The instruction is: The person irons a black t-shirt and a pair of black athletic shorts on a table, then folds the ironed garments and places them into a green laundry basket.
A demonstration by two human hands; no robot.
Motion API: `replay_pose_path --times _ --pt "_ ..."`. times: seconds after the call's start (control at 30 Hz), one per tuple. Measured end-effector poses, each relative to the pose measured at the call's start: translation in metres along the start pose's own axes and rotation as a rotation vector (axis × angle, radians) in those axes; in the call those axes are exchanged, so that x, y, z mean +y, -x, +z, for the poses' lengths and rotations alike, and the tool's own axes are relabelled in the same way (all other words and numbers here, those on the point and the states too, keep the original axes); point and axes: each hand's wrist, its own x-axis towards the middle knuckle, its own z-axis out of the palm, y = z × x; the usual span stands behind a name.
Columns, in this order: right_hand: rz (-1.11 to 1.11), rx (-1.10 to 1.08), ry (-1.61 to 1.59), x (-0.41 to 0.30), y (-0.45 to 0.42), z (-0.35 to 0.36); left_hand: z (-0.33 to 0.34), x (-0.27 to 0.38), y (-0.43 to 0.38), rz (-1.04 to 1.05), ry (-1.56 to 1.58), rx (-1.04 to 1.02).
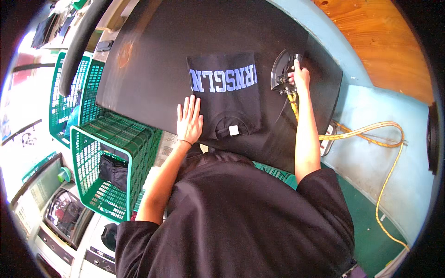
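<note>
A dark folded T-shirt [229, 104] lies on the black ironing table [167, 41], its collar with a white tag towards me and pale blue lettering across its far part. At the shirt's left edge my left hand [189, 120] rests flat, palm down, fingers slightly apart and nothing in it. To the right of the shirt, apart from it, a dark iron [280, 74] sits on the table. My right hand [299, 77] grips its handle. The iron's soleplate is hidden, and a yellow hose [293, 106] runs from its near end.
Green plastic baskets stand at the left; the nearest basket [100, 205] holds dark folded cloth [114, 170]. A thick dark tube [78, 52] hangs at upper left. Yellow cord [365, 130] loops along the blue wall [368, 107] on the right. Front-loading washers [94, 260] are at lower left.
</note>
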Motion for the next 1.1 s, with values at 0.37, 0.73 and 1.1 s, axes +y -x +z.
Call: replay_pose_path --times 0.37,0.73,1.1 --pt "-0.322 -0.066 0.322 -0.082 0.136 0.090 0.015 0.037 0.089 -0.644 0.769 0.140" --pt "-0.206 -0.395 0.580 -0.128 0.211 0.208 0.032 0.052 0.090 -0.750 0.971 0.348" --pt "-0.208 -0.374 0.597 -0.071 0.298 0.172 0.010 0.027 0.089 -0.875 1.045 0.494"
